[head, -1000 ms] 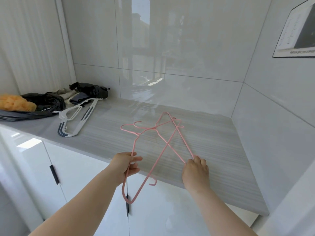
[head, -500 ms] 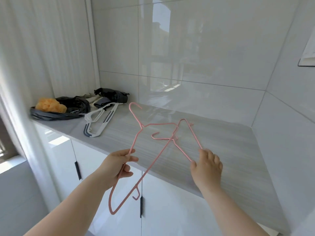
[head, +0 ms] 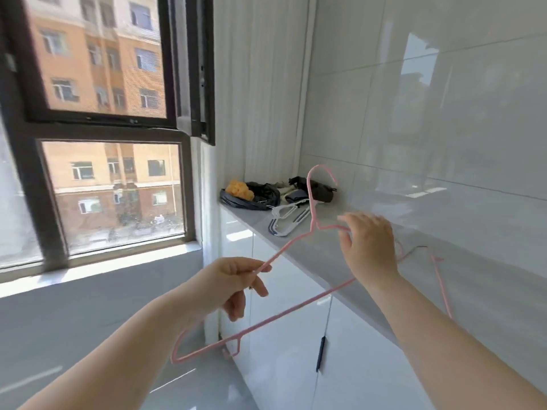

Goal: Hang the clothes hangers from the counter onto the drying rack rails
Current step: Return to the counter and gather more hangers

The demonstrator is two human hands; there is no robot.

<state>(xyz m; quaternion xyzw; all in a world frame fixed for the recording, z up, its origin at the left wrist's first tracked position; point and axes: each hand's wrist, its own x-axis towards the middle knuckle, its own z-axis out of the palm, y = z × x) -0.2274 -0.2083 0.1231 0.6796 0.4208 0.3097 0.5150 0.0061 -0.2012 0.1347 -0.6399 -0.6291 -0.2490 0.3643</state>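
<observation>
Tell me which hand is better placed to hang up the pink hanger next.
Left. The left hand pinches the pink hanger on its sloping arm, so it likely can carry it alone. The right hand is blurred beside the other shoulder; its grip cannot be told.

Single head view, close over counter (head: 370, 255), angled toward window (head: 97, 184).

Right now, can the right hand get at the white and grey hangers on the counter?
Probably yes. The white and grey hangers lie near the counter edge, ahead of the right hand; only the pink hanger, pinched by the left hand, crosses the way.
</observation>
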